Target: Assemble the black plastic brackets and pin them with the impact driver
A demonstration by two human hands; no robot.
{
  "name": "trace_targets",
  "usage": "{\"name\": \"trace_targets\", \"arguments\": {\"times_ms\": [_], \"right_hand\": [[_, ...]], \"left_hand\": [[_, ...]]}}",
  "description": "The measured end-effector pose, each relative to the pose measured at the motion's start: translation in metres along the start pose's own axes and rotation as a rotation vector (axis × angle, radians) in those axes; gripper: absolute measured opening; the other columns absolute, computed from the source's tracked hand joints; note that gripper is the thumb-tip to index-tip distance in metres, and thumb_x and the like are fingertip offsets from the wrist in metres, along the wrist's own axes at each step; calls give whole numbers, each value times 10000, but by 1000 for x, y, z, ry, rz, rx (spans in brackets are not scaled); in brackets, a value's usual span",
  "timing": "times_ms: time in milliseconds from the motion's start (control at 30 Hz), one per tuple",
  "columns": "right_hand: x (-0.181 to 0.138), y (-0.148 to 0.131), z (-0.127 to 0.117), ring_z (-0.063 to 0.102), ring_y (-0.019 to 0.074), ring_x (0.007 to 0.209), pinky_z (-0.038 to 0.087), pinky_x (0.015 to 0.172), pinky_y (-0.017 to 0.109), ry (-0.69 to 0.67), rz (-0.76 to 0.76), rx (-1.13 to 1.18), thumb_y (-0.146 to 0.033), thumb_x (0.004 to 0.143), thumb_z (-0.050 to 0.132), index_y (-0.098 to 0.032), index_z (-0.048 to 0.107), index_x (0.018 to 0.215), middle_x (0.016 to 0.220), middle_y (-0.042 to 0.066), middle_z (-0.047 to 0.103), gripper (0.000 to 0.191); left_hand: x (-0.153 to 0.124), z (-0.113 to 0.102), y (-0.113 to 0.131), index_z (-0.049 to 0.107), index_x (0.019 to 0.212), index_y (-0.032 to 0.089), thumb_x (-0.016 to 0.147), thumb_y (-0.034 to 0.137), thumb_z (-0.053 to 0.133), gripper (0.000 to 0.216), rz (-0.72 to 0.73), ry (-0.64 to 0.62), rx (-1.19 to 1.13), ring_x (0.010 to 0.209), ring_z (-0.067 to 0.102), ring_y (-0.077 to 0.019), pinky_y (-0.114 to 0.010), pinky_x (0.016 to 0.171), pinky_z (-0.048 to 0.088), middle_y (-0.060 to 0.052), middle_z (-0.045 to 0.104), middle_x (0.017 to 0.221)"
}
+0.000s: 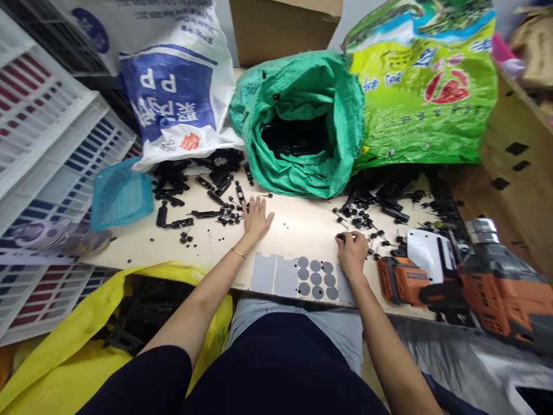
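Small black part [341, 237], one: on the wooden table [309, 227], at the fingertips of the right hand [354, 256]; the fingers were bent down over it, and whether they pinched it or merely touched it could not be told. Left hand [256, 222], bearing a thin bracelet [238, 252] at the wrist: palm down on the table, fingers spread and released, just beside the left heap of black parts [222, 193]. Right heap of black parts [374, 202]: loose, beyond the right hand. Grey discs [316, 278], nine, in three columns: nearer the table's front edge, between the forearms. Grey rectangles [263, 274]: flat, left of the discs. White plate [425, 253] and orange-and-black power tool [492, 294]: at the right end of the table. Blue tray [123, 193], tilted: at the left end. Green sack [298, 183], mouth open, black contents: at the back, between a white-and-blue sack [173, 80] and a yellow-green bag [425, 124]. Cardboard box [283, 31]: behind the green sack. White crates [93, 118], stacked: far left. Yellow bag [56, 369], open, dark pieces inside: below the table's left front edge.
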State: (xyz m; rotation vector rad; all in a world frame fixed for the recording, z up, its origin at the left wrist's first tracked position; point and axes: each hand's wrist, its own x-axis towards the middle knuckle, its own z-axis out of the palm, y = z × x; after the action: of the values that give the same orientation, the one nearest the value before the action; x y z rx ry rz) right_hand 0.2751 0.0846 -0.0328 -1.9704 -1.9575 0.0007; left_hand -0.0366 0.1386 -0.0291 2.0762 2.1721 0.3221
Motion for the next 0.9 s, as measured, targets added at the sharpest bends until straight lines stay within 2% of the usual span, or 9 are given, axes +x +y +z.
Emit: {"name": "trace_targets", "arguments": {"times_ms": [67, 167, 267, 333, 433, 533, 600, 800, 900], "right_hand": [[-5, -16, 7, 458, 240, 903, 381, 783, 384, -104, -189, 63, -296, 878, 485, -185, 647, 1003, 1068, 128, 522, 233], [-11, -67, 20, 474, 239, 898, 393, 762, 377, -231, -383, 115, -271, 885, 475, -212, 659, 990, 1078, 118, 544, 219], [-7, -135, 33, 483, 268, 970, 410, 804, 398, -266, -388, 158, -264, 882, 478, -180, 644, 1054, 1142, 141, 543, 254], [1, -171, 39, 486, 267, 1038, 414, 868, 396, -272, -406, 239, -249, 885, 457, -154, 590, 1178, 1225, 154, 518, 336], [14, -193, 43, 433, 266, 1201, 363, 996, 408, -271, -458, 300, -256, 906, 400, -135, 482, 1321, 1368, 162, 445, 440], [21, -178, 42, 373, 263, 1295, 250, 1092, 443, -308, -525, 211, -246, 925, 358, -135, 499, 1318, 1415, 159, 432, 432], [23, -157, 41, 361, 254, 1317, 203, 1114, 456, -315, -548, 136, -222, 935, 330, -159, 499, 1329, 1430, 135, 435, 433], [28, -84, 33, 340, 255, 1341, 157, 1125, 478, -228, -356, -48, -149, 932, 261, -137, 443, 1383, 1445, 107, 433, 486], [38, -55, 25, 330, 256, 1345, 130, 1131, 483, -137, -279, -103, -169, 935, 265, -105, 451, 1373, 1442, 125, 433, 480]], "left_hand": [[-12, -2, -2, 313, 1444, 105, 921, 462, 332, 633, -36, 22, -7, 1446, 89, -296, -516, 1163, -51, -144, 258, 1527], [-30, -8, -2, 266, 1463, 139, 939, 444, 287, 606, -28, 63, -85, 1449, 89, -275, -515, 1164, -38, -121, 223, 1543], [-50, -15, -1, 175, 1486, 168, 962, 442, 185, 592, 10, 184, -241, 1450, 102, -234, -501, 1168, 13, -113, 195, 1553], [-63, -15, 0, 117, 1494, 148, 964, 455, 131, 612, 68, 260, -322, 1451, 101, -213, -475, 1171, 61, -128, 182, 1554], [-74, -9, 1, 135, 1492, 137, 961, 476, 131, 631, 176, 189, -307, 1452, 89, -221, -463, 1170, 97, -130, 187, 1552], [-72, -2, 4, 226, 1479, 192, 954, 481, 233, 599, 219, 5, -170, 1449, 92, -263, -522, 1161, 62, -95, 225, 1547], [-65, 1, 5, 261, 1469, 218, 942, 474, 305, 587, 190, -53, -83, 1447, 92, -285, -557, 1151, 39, -86, 222, 1548], [-40, -1, -4, 271, 1461, 131, 935, 382, 340, 586, -58, 48, 39, 1446, 50, -311, -585, 1140, 10, -122, 162, 1558], [-19, -3, -5, 237, 1474, 165, 929, 376, 350, 595, 65, 69, 61, 1451, 37, -282, -562, 1146, -31, -87, 146, 1566]]}}
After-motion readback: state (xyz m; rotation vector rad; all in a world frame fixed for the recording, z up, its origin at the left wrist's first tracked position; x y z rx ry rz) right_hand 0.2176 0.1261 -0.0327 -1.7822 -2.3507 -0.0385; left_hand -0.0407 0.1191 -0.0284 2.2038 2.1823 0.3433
